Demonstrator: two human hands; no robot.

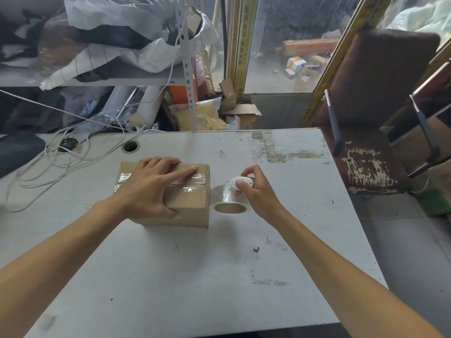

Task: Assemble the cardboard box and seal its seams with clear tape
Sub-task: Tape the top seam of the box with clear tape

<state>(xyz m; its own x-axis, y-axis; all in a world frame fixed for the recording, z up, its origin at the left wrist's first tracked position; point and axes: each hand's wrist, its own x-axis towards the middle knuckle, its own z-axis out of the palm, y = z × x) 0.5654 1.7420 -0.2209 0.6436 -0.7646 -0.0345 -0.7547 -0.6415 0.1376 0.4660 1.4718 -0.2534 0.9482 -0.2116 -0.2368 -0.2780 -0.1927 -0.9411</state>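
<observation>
Left hand [148, 189] flat, right hand [256, 189] pinching

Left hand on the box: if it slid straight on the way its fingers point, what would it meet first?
The left hand lies on the taped cardboard box, fingers aimed right and slightly away. It would likely first cross the box's right edge, then reach the small white cutter pinched in the right hand above the tape roll; depth is uncertain.

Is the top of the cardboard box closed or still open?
Closed: the cardboard box has flat flaps under clear tape, pressed by the left hand.
</observation>
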